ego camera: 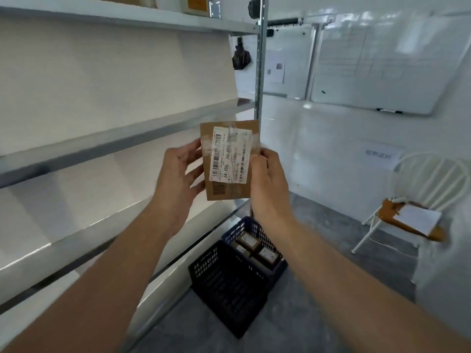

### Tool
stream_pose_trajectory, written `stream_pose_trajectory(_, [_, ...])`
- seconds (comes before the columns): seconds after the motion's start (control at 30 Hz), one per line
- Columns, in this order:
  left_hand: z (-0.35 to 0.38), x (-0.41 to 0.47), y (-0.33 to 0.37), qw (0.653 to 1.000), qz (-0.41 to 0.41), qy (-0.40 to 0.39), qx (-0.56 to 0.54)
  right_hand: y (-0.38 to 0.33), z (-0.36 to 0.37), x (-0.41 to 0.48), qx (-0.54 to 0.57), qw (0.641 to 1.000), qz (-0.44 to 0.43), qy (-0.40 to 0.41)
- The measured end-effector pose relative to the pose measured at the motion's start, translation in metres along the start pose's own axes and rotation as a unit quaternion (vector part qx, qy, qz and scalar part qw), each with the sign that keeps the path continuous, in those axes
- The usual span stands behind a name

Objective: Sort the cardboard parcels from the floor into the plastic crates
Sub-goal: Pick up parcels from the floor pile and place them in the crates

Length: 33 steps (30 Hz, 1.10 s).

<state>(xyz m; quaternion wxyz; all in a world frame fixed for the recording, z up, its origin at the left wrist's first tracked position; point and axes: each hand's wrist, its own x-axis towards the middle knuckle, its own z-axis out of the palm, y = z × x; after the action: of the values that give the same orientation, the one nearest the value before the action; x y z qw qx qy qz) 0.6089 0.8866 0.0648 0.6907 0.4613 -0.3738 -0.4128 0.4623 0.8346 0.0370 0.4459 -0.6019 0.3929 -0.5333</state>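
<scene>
One cardboard parcel [229, 161], label up: gripped at its edges by left hand [178, 174] and right hand [269, 184]. Below the hands: dark crate [224, 284] (inside hidden). Beyond it: blue crate [251, 223] holding about three sorted parcels [248, 242]. Held one probably unsorted; remainder unseen.

Grey floor [331, 220], black crate [229, 284], blue crate [244, 223], white chair [388, 212]
</scene>
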Motion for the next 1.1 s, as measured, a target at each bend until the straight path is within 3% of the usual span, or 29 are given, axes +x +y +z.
stream_pose_trajectory(0.63, [0.148, 0.242, -0.213, 0.986, -0.165, -0.012, -0.027, 0.203, -0.116, 0.243, -0.069, 0.986, 0.143, 0.056])
stream_pose_trajectory(0.87, [0.213, 0.332, -0.282, 0.978, -0.2, 0.051, 0.008, 0.27, -0.168, 0.347, -0.062, 0.982, 0.176, 0.008])
stream_pose_trajectory(1.1, [0.263, 0.399, -0.342, 0.968, -0.192, 0.161, -0.008, 0.336, -0.212, 0.451, -0.052, 0.975, 0.179, -0.119])
